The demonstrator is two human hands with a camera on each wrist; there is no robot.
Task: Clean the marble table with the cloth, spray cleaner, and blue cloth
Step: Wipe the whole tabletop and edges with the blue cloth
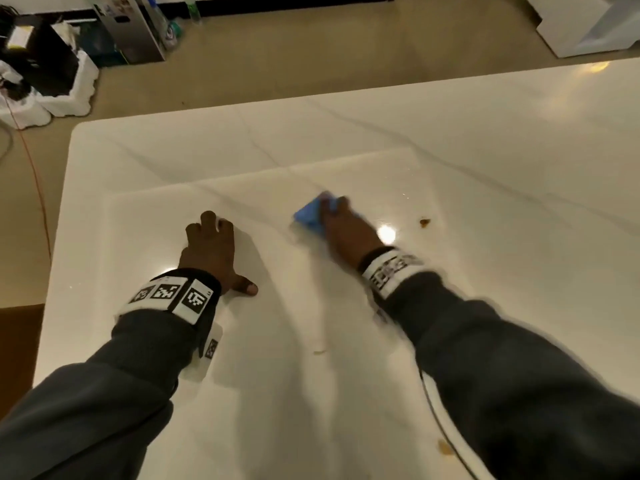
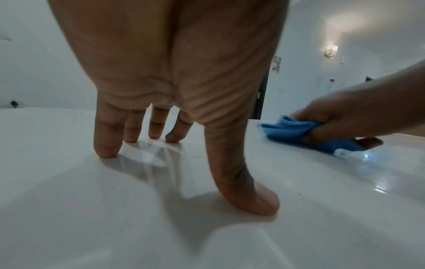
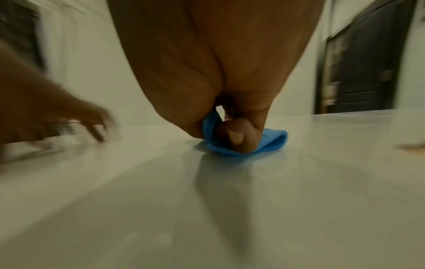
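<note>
My right hand (image 1: 341,226) grips a bunched blue cloth (image 1: 310,213) and presses it onto the white marble table (image 1: 485,174); the picture there is blurred by motion. In the right wrist view the thumb curls into the blue cloth (image 3: 273,143) against the tabletop. In the left wrist view that right hand (image 2: 345,116) and the blue cloth (image 2: 289,131) lie to the right. My left hand (image 1: 214,251) rests on the table to the cloth's left, fingers (image 2: 105,134) straight and spread, tips on the marble, holding nothing. No spray cleaner shows on the table.
A brown crumb (image 1: 424,222) lies right of the cloth, a pale scrap (image 1: 320,351) sits between my arms, and another stain (image 1: 445,446) is near my right sleeve. Beyond the table's far edge, boxes and bottles (image 1: 138,29) stand on the floor. A dark cabinet (image 3: 358,60) stands behind.
</note>
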